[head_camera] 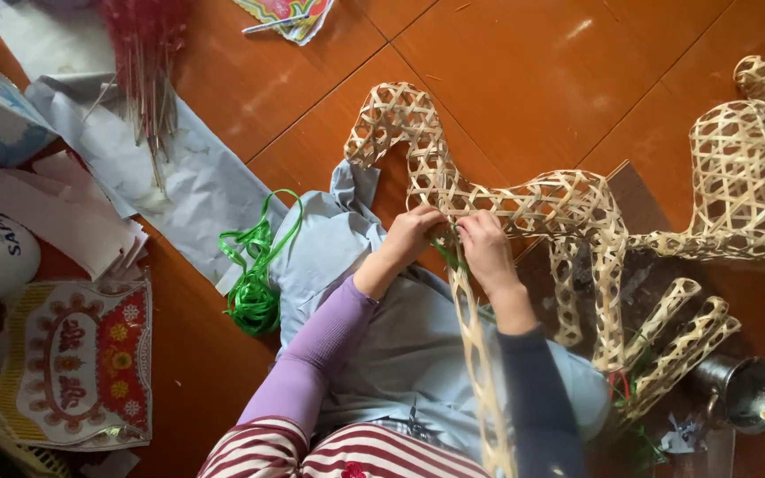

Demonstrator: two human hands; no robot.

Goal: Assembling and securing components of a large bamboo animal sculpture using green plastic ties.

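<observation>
Open-lattice woven bamboo animal frame (524, 208), pale tan, lying on its side on reddish-brown floor tiles. Long neck and head section arches up toward the top of view; body runs right; slim woven legs extend downward. Thin green ribbon strand (446, 255) sits at the neck-body junction, partly hidden, touching the lattice. One loose woven leg tube (480, 372) angles toward the viewer.

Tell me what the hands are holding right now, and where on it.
Both the left hand and right hand grip the woven bamboo animal frame at its underside, where a leg joins the body.
</observation>
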